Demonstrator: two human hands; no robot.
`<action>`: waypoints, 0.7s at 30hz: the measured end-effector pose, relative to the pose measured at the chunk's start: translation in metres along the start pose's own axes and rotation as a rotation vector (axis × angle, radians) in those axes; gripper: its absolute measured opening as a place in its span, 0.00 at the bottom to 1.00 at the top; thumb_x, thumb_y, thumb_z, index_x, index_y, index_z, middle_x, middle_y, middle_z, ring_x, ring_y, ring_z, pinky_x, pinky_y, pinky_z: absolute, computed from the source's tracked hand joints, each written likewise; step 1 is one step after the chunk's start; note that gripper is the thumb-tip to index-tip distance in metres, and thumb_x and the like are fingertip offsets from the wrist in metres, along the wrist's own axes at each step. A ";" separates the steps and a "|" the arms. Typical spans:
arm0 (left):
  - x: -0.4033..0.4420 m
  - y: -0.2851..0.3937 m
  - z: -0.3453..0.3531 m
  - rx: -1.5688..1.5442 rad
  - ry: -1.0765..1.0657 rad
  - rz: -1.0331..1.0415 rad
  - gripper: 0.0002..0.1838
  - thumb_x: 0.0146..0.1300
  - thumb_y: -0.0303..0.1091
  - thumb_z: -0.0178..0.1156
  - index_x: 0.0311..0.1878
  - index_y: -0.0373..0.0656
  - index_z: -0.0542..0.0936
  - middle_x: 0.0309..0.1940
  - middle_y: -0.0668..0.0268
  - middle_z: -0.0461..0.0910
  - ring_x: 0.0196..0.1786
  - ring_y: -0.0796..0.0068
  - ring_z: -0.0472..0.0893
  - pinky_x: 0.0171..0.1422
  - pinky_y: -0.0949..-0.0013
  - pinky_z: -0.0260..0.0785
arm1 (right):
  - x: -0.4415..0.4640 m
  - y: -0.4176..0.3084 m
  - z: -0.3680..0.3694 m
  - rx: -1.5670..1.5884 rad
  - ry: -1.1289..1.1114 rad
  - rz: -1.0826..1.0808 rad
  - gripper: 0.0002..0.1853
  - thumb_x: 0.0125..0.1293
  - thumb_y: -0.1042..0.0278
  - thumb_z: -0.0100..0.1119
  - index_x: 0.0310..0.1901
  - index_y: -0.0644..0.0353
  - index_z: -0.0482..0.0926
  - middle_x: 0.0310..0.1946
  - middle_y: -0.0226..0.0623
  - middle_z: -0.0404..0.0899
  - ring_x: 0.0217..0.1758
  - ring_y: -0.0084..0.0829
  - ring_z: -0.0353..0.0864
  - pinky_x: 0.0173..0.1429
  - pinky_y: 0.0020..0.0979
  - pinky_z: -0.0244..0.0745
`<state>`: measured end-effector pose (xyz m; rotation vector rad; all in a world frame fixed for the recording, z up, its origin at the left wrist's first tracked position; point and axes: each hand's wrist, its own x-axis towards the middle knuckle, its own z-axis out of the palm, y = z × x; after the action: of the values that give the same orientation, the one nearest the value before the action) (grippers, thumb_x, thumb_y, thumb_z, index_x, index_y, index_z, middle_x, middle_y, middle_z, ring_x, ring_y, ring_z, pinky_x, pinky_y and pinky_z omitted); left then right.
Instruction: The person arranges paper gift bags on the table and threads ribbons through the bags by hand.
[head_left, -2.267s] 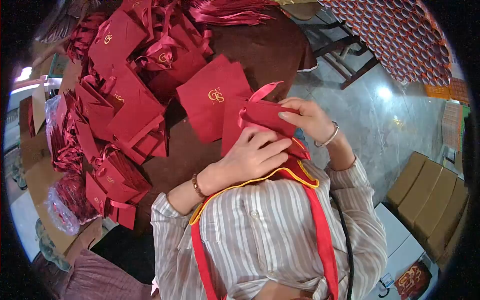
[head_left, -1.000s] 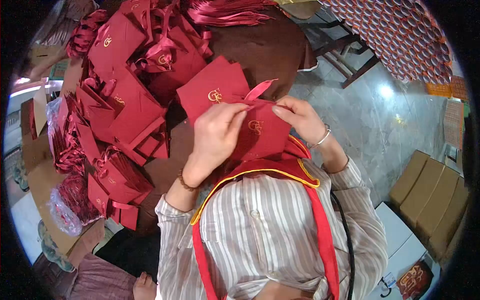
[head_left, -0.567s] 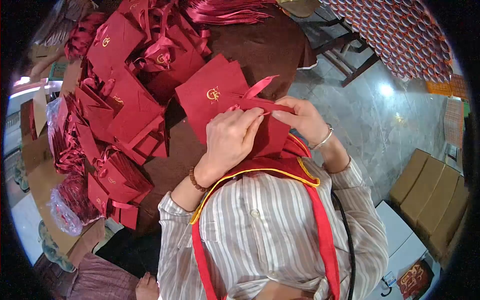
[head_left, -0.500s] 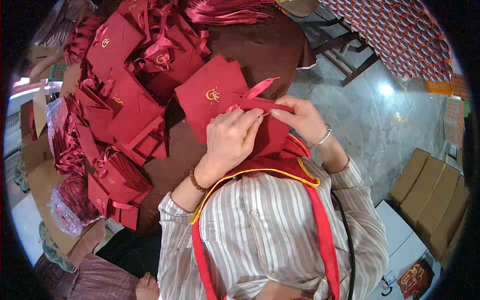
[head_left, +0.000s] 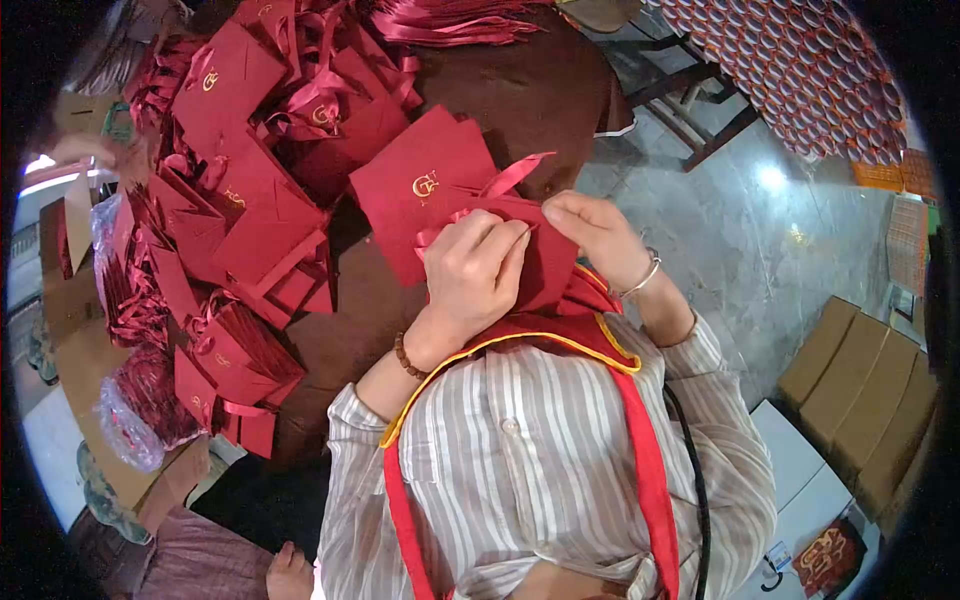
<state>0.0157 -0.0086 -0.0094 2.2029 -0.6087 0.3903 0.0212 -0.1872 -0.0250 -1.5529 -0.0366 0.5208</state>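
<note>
In front of my chest, a dark red paper bag point(head_left: 545, 268) lies over my apron with its upper edge between my hands. My left hand point(head_left: 472, 268), with a brown bead bracelet, is curled closed on this bag near its top edge, and loops of red ribbon point(head_left: 428, 238) show beside it. My right hand point(head_left: 603, 238), wearing a bangle, has thumb and fingers pinched together by the bag's right corner; what is between its fingertips is too small to make out. Just beyond lies a stack of flat red bags point(head_left: 400, 190) with a gold emblem, and another ribbon point(head_left: 515, 174) stands up there.
A large heap of red bags point(head_left: 235, 190) with ribbons covers the left of the brown-covered table point(head_left: 480, 75). Red ribbon bundles point(head_left: 455, 20) lie at its far edge. Cardboard boxes point(head_left: 850, 390) stand at right. Another person's hand point(head_left: 290, 572) is at lower left.
My right hand has drawn slightly away from my left, its fingertips now apart from the left fingers. My left hand has shifted a little to the right and its elbow has moved inward.
</note>
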 end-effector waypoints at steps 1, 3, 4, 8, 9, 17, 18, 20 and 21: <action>0.001 0.002 0.000 -0.001 0.000 0.001 0.03 0.50 0.27 0.61 0.28 0.40 0.78 0.22 0.64 0.73 0.22 0.65 0.74 0.27 0.65 0.65 | 0.001 0.001 0.001 -0.068 -0.004 -0.058 0.11 0.67 0.65 0.47 0.37 0.66 0.74 0.29 0.21 0.69 0.35 0.14 0.66 0.40 0.19 0.64; 0.002 0.005 -0.002 0.012 -0.001 -0.037 0.02 0.49 0.27 0.61 0.28 0.40 0.79 0.23 0.64 0.73 0.23 0.65 0.74 0.27 0.66 0.65 | 0.000 0.001 0.004 -0.063 0.002 -0.055 0.11 0.67 0.66 0.48 0.38 0.67 0.74 0.30 0.23 0.70 0.36 0.16 0.67 0.43 0.20 0.65; 0.002 0.004 -0.002 0.013 -0.001 -0.038 0.02 0.49 0.27 0.61 0.28 0.40 0.79 0.23 0.64 0.73 0.23 0.65 0.74 0.27 0.66 0.65 | 0.000 0.001 0.005 -0.056 0.008 -0.052 0.11 0.66 0.67 0.49 0.39 0.67 0.74 0.31 0.25 0.71 0.38 0.17 0.69 0.45 0.21 0.65; 0.005 0.003 -0.004 -0.077 0.038 -0.110 0.03 0.48 0.26 0.62 0.28 0.40 0.79 0.25 0.64 0.74 0.25 0.66 0.76 0.29 0.67 0.67 | 0.001 0.001 0.005 -0.171 -0.023 -0.089 0.10 0.65 0.70 0.50 0.41 0.68 0.74 0.36 0.30 0.73 0.43 0.20 0.71 0.50 0.23 0.65; 0.006 0.004 -0.004 -0.106 0.053 -0.126 0.03 0.48 0.26 0.62 0.28 0.40 0.79 0.26 0.64 0.75 0.26 0.66 0.76 0.30 0.67 0.67 | 0.001 0.002 0.006 -0.140 -0.015 -0.136 0.10 0.64 0.69 0.51 0.40 0.68 0.75 0.35 0.34 0.75 0.41 0.24 0.72 0.48 0.25 0.66; -0.006 -0.007 -0.001 0.006 0.091 0.067 0.06 0.45 0.25 0.65 0.28 0.39 0.77 0.25 0.64 0.75 0.26 0.66 0.75 0.29 0.66 0.65 | -0.003 0.002 0.004 -0.018 -0.067 -0.137 0.12 0.60 0.70 0.54 0.42 0.68 0.76 0.36 0.38 0.75 0.42 0.28 0.74 0.49 0.27 0.67; -0.009 -0.007 0.000 0.064 0.110 0.124 0.07 0.45 0.25 0.65 0.28 0.40 0.77 0.25 0.65 0.74 0.25 0.67 0.74 0.28 0.66 0.64 | -0.003 -0.001 0.004 -0.047 -0.063 -0.134 0.11 0.59 0.71 0.54 0.42 0.68 0.76 0.36 0.38 0.76 0.42 0.28 0.74 0.49 0.27 0.67; -0.013 -0.008 0.005 0.140 0.147 0.209 0.07 0.45 0.24 0.65 0.28 0.41 0.76 0.25 0.66 0.73 0.23 0.70 0.72 0.25 0.67 0.60 | -0.003 -0.001 0.004 -0.077 -0.060 -0.130 0.11 0.59 0.72 0.54 0.42 0.68 0.76 0.36 0.39 0.76 0.43 0.28 0.74 0.49 0.27 0.67; -0.015 -0.009 0.006 0.140 0.147 0.209 0.07 0.45 0.24 0.65 0.28 0.41 0.76 0.25 0.66 0.73 0.23 0.70 0.72 0.25 0.67 0.60 | -0.002 0.002 0.004 -0.080 -0.053 -0.129 0.11 0.59 0.72 0.54 0.42 0.68 0.76 0.36 0.39 0.76 0.42 0.28 0.75 0.49 0.27 0.67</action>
<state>0.0085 -0.0037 -0.0253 2.2244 -0.7523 0.7168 0.0170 -0.1841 -0.0264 -1.6027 -0.1989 0.4632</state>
